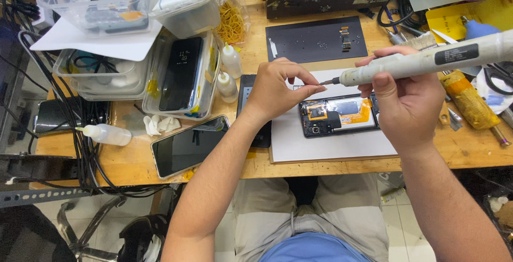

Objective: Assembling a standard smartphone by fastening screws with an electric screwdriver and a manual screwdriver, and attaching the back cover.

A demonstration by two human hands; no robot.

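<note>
My right hand (406,99) grips a pale grey electric screwdriver (427,61), held level with its bit pointing left. My left hand (280,88) pinches its thumb and forefinger at the bit's tip; anything between them is too small to see. Just below both hands lies an opened phone (339,115) with its back cover off, showing black and orange inner parts. It rests on a white sheet (326,144) on the wooden bench (128,163).
A phone (189,145) lies screen up at the bench's front left, beside a small squeeze bottle (107,134). Clear plastic boxes (184,75) with phones and parts stack at the left. A black mat (318,40) lies behind. Cables (80,134) hang at the left edge.
</note>
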